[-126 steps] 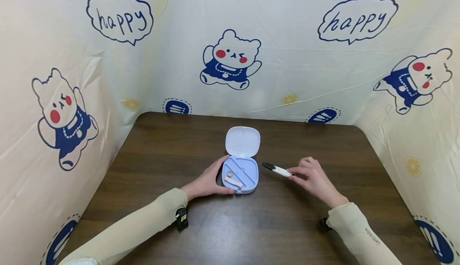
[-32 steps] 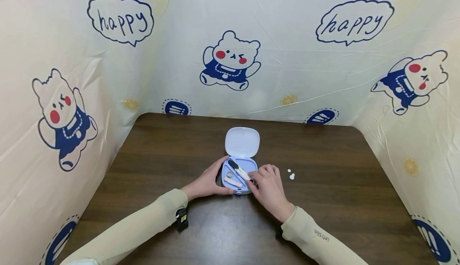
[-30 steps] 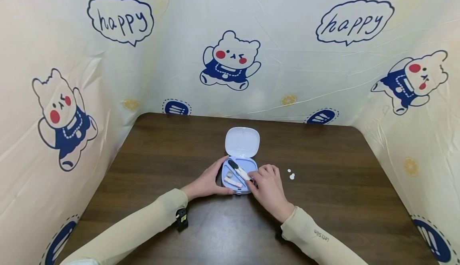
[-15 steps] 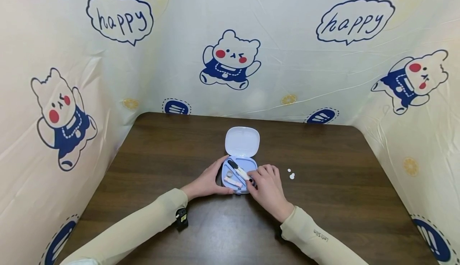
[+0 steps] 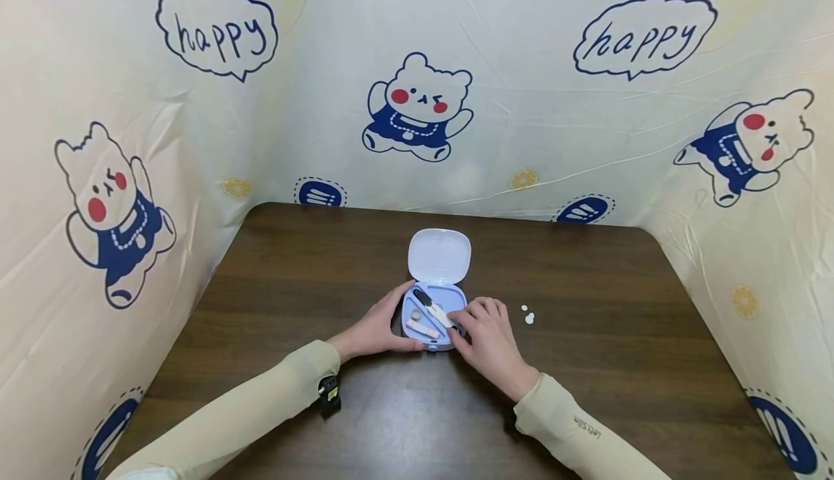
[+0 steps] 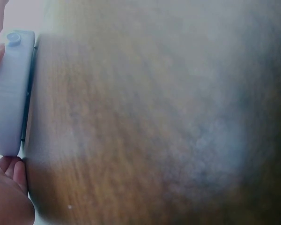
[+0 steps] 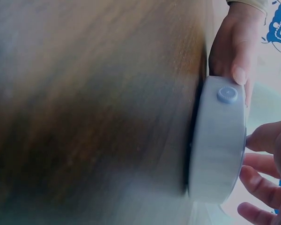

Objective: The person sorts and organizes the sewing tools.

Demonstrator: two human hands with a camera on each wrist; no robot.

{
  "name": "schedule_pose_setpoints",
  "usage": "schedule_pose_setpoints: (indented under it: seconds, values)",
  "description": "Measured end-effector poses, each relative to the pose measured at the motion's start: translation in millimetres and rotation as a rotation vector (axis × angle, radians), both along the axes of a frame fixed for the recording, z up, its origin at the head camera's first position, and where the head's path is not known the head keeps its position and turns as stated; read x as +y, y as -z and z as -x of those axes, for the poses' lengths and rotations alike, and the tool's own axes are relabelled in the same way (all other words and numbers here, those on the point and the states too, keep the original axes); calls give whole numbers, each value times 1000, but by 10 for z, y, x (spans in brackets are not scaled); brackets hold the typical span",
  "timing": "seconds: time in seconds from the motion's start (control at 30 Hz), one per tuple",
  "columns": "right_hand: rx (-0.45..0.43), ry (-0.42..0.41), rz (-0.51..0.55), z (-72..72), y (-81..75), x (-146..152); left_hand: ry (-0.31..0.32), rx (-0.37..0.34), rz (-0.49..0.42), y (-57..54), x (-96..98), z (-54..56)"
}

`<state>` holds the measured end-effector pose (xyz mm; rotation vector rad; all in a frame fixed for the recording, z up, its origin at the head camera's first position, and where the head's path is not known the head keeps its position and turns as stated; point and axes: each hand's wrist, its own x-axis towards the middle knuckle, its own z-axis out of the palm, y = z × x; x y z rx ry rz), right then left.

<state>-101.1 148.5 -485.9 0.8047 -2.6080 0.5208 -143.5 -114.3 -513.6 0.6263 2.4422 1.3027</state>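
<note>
A pale blue square case point(image 5: 407, 335) lies on the table with its hinged lid point(image 5: 439, 254) raised at the back. My left hand point(image 5: 373, 328) holds the case from the left, thumb along the front and fingers around the far side. Inside, a slim white pen-like tool point(image 5: 439, 313) with a black end point(image 5: 423, 297) lies slanted along the divider. My right hand point(image 5: 487, 339) reaches over the right rim and pinches the tool's near end, which its fingers partly cover. A small grey ring-like piece point(image 5: 415, 315) and a pinkish-white strip point(image 5: 422, 329) lie in the left compartment.
Several small white round pieces point(image 5: 529, 318) lie on the dark wooden table point(image 5: 313, 263), right of the case. A printed cloth curtain point(image 5: 521, 125) rises behind the table and along both sides. In the right wrist view, a round button point(image 7: 227, 94) marks the case's front.
Over about four seconds my right hand carried the pen-like tool leftward into the case, uncovering the white round pieces. In the last second the hand and tool have barely shifted. The left hand stays.
</note>
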Motion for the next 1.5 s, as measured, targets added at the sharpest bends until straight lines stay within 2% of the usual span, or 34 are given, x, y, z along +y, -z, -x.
schedule_pose_setpoints:
  seconds: [0.27,0.5,0.67,0.83,0.97,1.17,1.5]
  values:
    - [-17,-16,22,24,-8,106,-9,-16,18,-17,3,-9]
    - [47,16,73,34,20,267,-11,-27,17,-25,0,-1]
    - [76,75,106,47,60,421,-9,-19,10,-38,5,0]
    - [49,170,134,59,76,572,-11,-19,14,-40,1,0]
    - [-22,263,124,58,54,681,-12,-25,26,-32,-2,0]
    - [-184,415,91,72,-11,838,-9,-26,26,-26,1,2]
    - [-397,523,-43,107,-103,1014,-8,-17,9,-12,6,9]
